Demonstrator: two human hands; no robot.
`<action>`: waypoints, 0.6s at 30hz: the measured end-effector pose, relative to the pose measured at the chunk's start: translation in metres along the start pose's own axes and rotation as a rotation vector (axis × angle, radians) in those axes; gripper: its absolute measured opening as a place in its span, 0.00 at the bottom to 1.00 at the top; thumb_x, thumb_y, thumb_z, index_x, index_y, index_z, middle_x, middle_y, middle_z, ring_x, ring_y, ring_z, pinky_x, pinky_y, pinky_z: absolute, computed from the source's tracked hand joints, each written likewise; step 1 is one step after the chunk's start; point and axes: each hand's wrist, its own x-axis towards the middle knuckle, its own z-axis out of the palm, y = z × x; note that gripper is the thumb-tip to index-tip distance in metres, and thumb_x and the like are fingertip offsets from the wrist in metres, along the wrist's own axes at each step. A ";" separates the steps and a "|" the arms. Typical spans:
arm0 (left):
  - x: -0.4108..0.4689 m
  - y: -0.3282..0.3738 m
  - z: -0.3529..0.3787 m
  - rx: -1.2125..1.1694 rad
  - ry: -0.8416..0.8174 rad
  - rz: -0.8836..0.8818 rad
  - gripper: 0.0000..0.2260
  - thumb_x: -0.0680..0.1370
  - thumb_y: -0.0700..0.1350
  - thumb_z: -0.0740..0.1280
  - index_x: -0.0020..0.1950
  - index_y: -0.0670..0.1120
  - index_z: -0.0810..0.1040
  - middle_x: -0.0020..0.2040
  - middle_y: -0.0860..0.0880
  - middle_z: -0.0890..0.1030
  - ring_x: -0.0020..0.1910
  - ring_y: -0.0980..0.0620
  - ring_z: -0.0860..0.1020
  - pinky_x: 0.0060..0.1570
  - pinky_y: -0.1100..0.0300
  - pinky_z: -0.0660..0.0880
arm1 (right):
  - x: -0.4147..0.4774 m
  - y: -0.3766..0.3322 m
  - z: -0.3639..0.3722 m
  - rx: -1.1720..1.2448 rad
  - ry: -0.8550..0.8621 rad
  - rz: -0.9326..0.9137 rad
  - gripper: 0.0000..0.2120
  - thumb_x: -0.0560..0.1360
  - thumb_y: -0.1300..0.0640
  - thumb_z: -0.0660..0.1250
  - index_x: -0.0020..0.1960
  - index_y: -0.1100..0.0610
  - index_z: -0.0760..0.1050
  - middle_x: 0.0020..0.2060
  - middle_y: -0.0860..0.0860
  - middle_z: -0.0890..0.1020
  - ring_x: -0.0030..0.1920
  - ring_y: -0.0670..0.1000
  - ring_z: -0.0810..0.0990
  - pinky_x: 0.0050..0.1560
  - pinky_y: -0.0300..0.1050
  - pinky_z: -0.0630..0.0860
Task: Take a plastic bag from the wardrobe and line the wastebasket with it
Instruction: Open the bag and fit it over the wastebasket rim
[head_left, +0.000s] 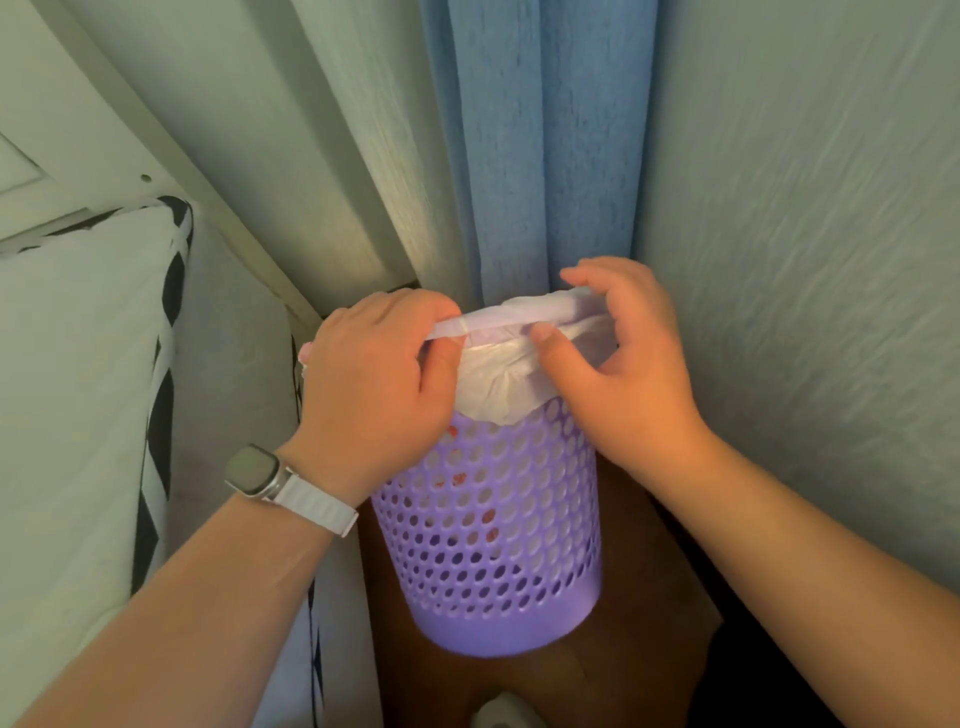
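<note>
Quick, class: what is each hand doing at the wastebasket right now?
Left hand: closed, gripping the plastic bag edge at the wastebasket rim.
Right hand: closed, pinching the bag's edge.

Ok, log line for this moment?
step: fitting bag over basket rim | left hand: gripping bag edge | right hand: gripping bag edge

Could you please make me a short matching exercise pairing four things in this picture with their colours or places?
Things:
1. wastebasket
2. plastic bag
3. curtain
4. watch

Descriptions:
A. blue, hanging behind the basket
B. on the left wrist
C. purple, full of round holes
D. white, folded over the rim, gripped by both hands

Pairs: 1-C, 2-D, 3-A, 4-B
</note>
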 end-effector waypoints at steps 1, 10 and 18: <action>0.000 -0.002 -0.001 -0.009 0.002 -0.005 0.09 0.78 0.47 0.59 0.47 0.45 0.78 0.39 0.51 0.77 0.38 0.48 0.74 0.39 0.50 0.71 | 0.003 0.003 -0.003 -0.004 -0.003 -0.012 0.21 0.72 0.47 0.67 0.60 0.58 0.76 0.58 0.50 0.74 0.63 0.54 0.74 0.67 0.51 0.68; -0.001 -0.002 -0.003 -0.087 0.066 -0.010 0.09 0.78 0.46 0.60 0.46 0.44 0.77 0.39 0.54 0.75 0.39 0.54 0.72 0.39 0.52 0.70 | 0.006 0.008 -0.002 0.166 -0.098 0.130 0.19 0.70 0.43 0.66 0.58 0.48 0.75 0.61 0.48 0.74 0.66 0.49 0.73 0.70 0.50 0.67; 0.000 0.003 -0.005 -0.077 0.044 0.047 0.08 0.77 0.45 0.62 0.46 0.44 0.79 0.39 0.51 0.77 0.38 0.49 0.74 0.41 0.48 0.71 | -0.002 0.005 0.004 0.143 0.010 0.160 0.09 0.70 0.44 0.64 0.48 0.45 0.69 0.47 0.40 0.72 0.53 0.51 0.76 0.56 0.47 0.72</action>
